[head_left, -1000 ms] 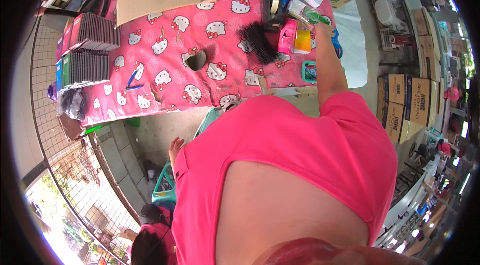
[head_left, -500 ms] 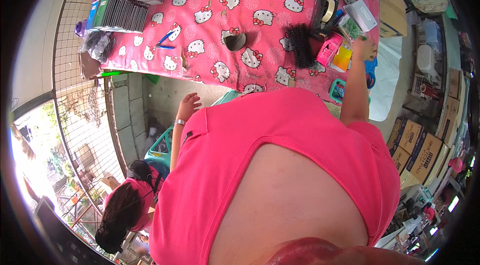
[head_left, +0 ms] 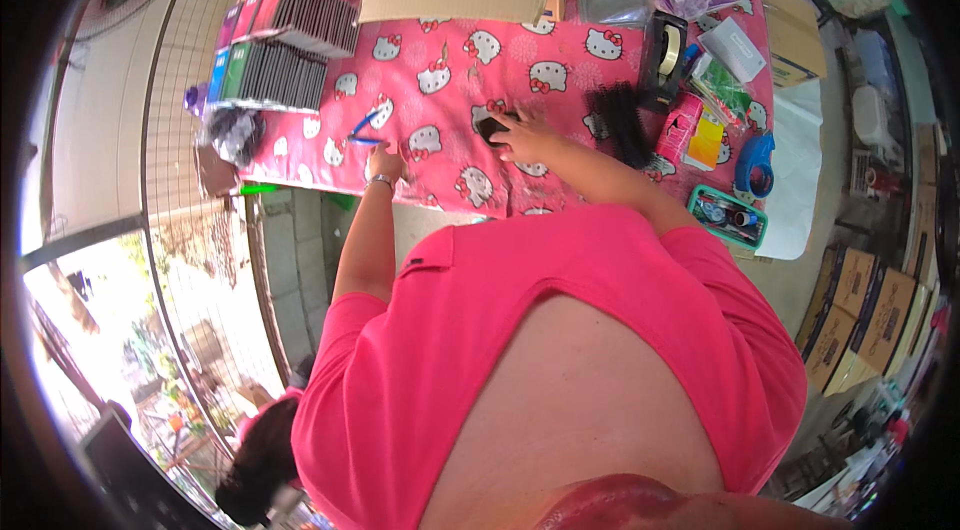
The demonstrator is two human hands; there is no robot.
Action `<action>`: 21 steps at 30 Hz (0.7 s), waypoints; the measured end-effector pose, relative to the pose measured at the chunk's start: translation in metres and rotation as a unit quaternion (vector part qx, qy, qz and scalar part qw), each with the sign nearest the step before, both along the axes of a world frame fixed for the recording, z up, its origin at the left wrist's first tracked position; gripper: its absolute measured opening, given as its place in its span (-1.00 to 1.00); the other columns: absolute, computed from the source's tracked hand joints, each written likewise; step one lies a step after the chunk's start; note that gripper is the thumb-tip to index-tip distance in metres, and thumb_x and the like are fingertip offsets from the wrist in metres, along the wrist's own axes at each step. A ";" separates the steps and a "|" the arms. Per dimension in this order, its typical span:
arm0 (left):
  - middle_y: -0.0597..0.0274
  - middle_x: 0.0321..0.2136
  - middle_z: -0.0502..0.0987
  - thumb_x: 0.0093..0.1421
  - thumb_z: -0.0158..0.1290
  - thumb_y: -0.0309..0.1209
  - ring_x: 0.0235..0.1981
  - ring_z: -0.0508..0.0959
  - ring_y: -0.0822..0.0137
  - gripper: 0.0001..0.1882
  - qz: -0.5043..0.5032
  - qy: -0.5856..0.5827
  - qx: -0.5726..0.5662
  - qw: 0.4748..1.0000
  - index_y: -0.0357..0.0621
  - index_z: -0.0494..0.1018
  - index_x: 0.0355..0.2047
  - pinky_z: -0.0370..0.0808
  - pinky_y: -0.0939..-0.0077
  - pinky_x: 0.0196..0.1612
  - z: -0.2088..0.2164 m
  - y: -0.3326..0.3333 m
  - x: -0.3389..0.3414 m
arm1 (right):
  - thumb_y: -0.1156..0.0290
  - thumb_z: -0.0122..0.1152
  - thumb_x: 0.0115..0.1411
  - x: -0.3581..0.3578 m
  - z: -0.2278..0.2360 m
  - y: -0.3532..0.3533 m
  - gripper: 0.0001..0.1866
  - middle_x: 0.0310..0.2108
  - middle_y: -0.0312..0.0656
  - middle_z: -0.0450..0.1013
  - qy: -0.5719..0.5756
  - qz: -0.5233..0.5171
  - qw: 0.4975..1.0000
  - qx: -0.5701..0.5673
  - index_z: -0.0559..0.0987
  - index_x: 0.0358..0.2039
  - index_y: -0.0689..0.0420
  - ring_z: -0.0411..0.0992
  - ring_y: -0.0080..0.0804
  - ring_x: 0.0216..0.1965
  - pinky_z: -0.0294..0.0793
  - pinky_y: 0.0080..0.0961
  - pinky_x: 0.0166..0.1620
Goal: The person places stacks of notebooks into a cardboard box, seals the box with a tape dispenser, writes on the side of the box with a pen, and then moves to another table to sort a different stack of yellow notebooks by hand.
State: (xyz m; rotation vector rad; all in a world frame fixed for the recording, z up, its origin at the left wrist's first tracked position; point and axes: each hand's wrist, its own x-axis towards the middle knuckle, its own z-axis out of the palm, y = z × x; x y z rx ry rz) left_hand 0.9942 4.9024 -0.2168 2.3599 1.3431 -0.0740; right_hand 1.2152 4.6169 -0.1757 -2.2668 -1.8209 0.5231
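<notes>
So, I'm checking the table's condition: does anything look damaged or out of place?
The pink cat-print tablecloth looks scuffed or torn near its front edge, between the left hand and right hand: small brownish marks break its printed pattern.

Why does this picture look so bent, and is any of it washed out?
Head view: the fisheye lens bends the dark wire-mesh screen near the left rim; same view: glare bleaches the sunlit outdoor patch, lower left, while the pink cat-print tablecloth looks clear.
</notes>
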 end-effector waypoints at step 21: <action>0.12 0.05 0.30 0.04 0.09 -0.38 -0.29 0.58 0.01 -0.54 -0.483 0.115 -0.160 0.853 0.18 0.39 0.00 0.57 0.14 -0.33 0.020 0.013 0.099 | 0.24 0.22 0.01 0.003 0.026 0.001 -0.68 0.01 -0.16 0.36 -0.051 -0.301 0.948 -0.088 0.58 -0.17 -0.10 0.38 -0.09 -0.06 0.39 -0.10 -0.03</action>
